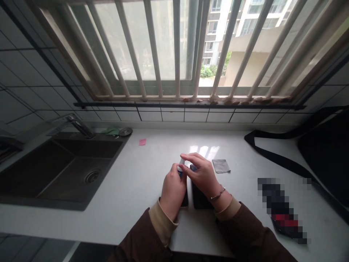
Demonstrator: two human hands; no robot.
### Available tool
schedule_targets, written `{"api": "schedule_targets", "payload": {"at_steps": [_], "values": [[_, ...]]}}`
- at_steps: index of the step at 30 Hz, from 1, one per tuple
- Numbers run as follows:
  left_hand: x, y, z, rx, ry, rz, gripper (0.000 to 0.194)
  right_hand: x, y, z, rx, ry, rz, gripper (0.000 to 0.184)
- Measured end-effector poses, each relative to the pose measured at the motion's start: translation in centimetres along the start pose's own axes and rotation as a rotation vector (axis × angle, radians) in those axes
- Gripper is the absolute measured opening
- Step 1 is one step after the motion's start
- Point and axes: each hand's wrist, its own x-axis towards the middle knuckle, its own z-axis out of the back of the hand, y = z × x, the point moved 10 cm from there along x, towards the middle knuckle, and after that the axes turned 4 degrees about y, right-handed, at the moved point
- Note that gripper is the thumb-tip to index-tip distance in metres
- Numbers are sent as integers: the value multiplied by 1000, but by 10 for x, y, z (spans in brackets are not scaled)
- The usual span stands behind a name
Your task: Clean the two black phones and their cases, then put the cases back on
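Over the middle of the counter, my left hand (174, 187) is closed round a small bottle (180, 174) with a blue label, mostly hidden by the fingers. My right hand (201, 173) has its thumb and fingertips on either side of the bottle's white cap (182, 161). Beneath my right hand lies a flat black object like a phone or tablet (201, 198), partly covered. Another dark flat object (185, 200) shows beside my left hand, its kind unclear. A folded grey cloth (221, 166) lies just right of my right hand.
A dark sink (81, 185) with a faucet (81, 126) is set into the counter at left. Behind it lie a drain cover (125, 131) and a green cloth (111, 131). A pink note (142, 142) is nearby. At right are a black strap (280, 156) and a blurred-out dark object (282, 211).
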Motion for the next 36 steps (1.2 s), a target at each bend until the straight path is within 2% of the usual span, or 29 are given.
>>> {"api": "schedule_targets", "payload": {"at_steps": [7, 10, 12, 14, 18, 21, 24, 28, 32, 36], "values": [[2, -8, 2, -100, 5, -14, 20, -3, 9, 6, -30, -8, 20, 36], [4, -9, 1, -305, 35, -38, 29, -3, 4, 21, -60, -75, -1, 38], [7, -4, 2, -409, 46, -9, 32, -2, -4, 39, -171, -156, -35, 31], [13, -1, 8, -402, 48, 7, 29, 0, -18, 57, -368, -208, -99, 27], [36, -6, 27, -292, 50, -13, 27, 2, -62, 75, -735, -93, -341, 30], [62, -16, 34, -300, 56, -156, 24, -7, -88, 86, -881, -39, -550, 30], [91, -10, 24, -286, 113, -230, 21, -14, -99, 90, -930, -2, -646, 29], [118, 16, 5, -300, 144, -203, 21, -18, -107, 93, -957, 15, -695, 28], [123, 34, -9, -283, 163, -176, 21, -18, -111, 99, -975, 24, -717, 30], [122, 41, -15, -269, 171, -168, 22, -18, -113, 100, -971, 37, -721, 31]]}}
